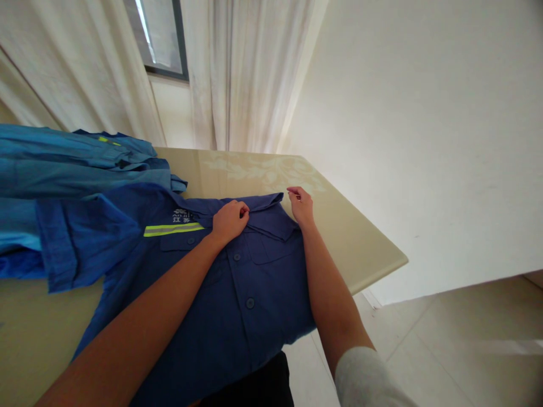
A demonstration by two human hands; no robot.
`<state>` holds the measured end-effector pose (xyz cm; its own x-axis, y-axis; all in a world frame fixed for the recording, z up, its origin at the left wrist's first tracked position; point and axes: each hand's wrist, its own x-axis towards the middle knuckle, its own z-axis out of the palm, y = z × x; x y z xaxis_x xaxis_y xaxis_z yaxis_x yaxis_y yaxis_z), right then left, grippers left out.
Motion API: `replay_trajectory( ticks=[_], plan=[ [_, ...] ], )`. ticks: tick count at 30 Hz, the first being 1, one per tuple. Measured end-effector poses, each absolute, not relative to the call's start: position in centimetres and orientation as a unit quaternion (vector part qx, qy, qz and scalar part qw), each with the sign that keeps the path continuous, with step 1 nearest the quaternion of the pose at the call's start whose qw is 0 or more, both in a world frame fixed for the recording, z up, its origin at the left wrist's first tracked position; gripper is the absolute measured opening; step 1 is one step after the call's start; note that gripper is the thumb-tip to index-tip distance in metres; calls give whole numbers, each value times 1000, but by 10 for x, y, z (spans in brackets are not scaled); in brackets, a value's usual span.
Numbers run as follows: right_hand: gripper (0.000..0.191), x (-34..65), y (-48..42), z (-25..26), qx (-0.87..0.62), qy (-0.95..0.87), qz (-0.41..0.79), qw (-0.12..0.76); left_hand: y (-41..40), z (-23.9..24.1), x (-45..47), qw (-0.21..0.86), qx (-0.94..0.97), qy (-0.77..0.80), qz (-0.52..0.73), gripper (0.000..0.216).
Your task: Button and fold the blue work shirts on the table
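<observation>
A dark blue short-sleeved work shirt (212, 294) lies front up on the table, its lower end hanging over the near edge. It has buttons, chest pockets, a yellow-and-grey reflective strip and white lettering. The sleeve on the left is spread out, while the right side is folded inward. My left hand (231, 220) rests at the collar, with thumb and fingers closed on the cloth near the top of the button placket. Just beyond the folded upper right corner is my right hand (302, 208). Its fingers are loosely bent and apart, holding nothing visible, and its forearm runs along the shirt's right side.
More blue garments (76, 164) lie in a heap at the left. The pale table (356, 237) has a leaf pattern and a pointed corner at the right. Behind it hang cream curtains (254, 73) beside a window (163, 34); a white wall (424, 141) stands at right.
</observation>
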<state>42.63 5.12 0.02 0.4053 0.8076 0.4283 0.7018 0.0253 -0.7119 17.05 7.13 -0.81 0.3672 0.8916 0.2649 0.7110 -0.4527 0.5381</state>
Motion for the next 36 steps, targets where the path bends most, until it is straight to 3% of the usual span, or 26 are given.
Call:
replay_trajectory(
  ticks=[5,15,19,22,28,36],
  plan=[
    [35,416,51,-4,-648,-645,75,398,71,-8,170,184,813,486,262,20],
    [38,421,50,-7,-718,-642,9,269,92,-14,162,180,837,447,261,22],
    [31,418,48,-7,-740,-636,-2,218,90,-15,163,175,835,449,267,24],
    [26,411,46,-4,-746,-627,-35,223,85,-16,164,172,837,439,278,26],
    [45,389,42,9,-665,-668,-80,325,81,-17,165,163,863,385,284,20],
    [31,388,45,1,-708,-671,-43,216,82,-15,163,187,869,356,289,21]
  ],
)
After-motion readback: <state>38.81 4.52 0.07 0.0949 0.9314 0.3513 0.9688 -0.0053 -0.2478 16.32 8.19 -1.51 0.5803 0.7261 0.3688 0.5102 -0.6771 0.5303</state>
